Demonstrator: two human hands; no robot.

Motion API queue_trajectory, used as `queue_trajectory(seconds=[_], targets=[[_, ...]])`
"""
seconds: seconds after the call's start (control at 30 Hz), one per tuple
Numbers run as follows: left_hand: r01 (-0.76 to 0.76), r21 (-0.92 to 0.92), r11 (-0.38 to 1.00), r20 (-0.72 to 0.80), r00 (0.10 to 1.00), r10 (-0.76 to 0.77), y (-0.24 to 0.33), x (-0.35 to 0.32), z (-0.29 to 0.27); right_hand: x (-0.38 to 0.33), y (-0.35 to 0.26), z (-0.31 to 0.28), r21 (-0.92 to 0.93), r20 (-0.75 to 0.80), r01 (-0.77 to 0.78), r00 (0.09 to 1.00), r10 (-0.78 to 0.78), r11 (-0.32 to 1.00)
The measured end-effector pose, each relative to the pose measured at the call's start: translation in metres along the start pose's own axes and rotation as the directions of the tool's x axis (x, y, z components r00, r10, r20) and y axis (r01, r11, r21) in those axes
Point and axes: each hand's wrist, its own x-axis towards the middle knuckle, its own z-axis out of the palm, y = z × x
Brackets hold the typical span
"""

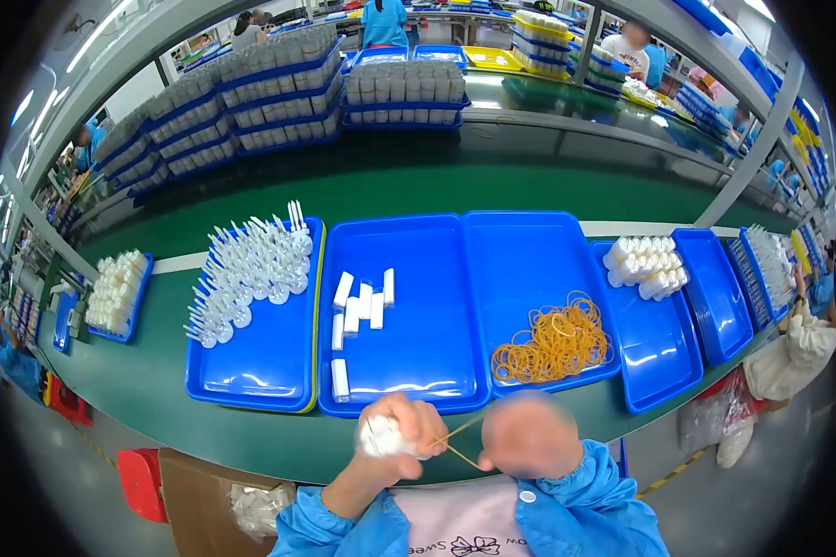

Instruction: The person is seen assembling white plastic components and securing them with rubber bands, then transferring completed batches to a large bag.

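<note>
My left hand [401, 429] is closed around a white bundle [379, 436], its exact kind partly hidden by the fingers. A rubber band [459, 432] stretches from beside that bundle to my right hand [528, 436], whose fingers are closed on it; the hand itself is blurred. Just beyond my left hand, a blue tray [409, 357] carries several white rectangular blocks [340, 381]. The adjoining blue tray [520, 246] bears a tangled heap of orange-yellow rubber bands [553, 345].
At left, a blue tray [251, 376] holds many upright white spiked pieces [251, 269] with clear round bases. White bundles [646, 267] fill part of a right-hand tray [664, 367]. Stacked loaded trays [241, 102] line the far green bench. A carton [195, 501] stands below, near a red stool [142, 483].
</note>
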Motion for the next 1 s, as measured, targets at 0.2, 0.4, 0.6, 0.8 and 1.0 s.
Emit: queue_trajectory(seconds=[0.2, 0.4, 0.6, 0.8, 1.0], targets=[[-0.034, 0.31, 0.95, -0.048, 0.998, 0.051, 0.004, -0.005, 0.006, 0.016, 0.006, -0.009, -0.017, 0.0, -0.187, 0.982, 0.187, 0.982], [-0.058, 0.969, 0.24, 0.01, 0.981, 0.195, -0.004, 0.007, -0.008, 0.022, 0.017, 0.002, -0.847, -0.008, 0.018, 0.999, -0.045, 0.531], [0.021, 0.992, 0.125, -0.005, 0.992, -0.122, -0.005, 0.007, -0.011, 0.019, 0.014, 0.007, -0.998, -0.048, -0.051, 0.995, -0.088, -0.037], [-0.084, 0.971, 0.226, 0.047, 0.985, 0.164, 0.003, 0.021, -0.005, 0.011, -0.037, -0.018, -0.997, -0.04, -0.056, 0.95, -0.31, -0.043], [0.088, 0.969, 0.231, -0.185, 0.878, 0.442, 0.059, 0.011, -0.061, -0.047, -0.141, -0.079, -0.847, -0.018, -0.42, 0.634, -0.773, -0.325]])
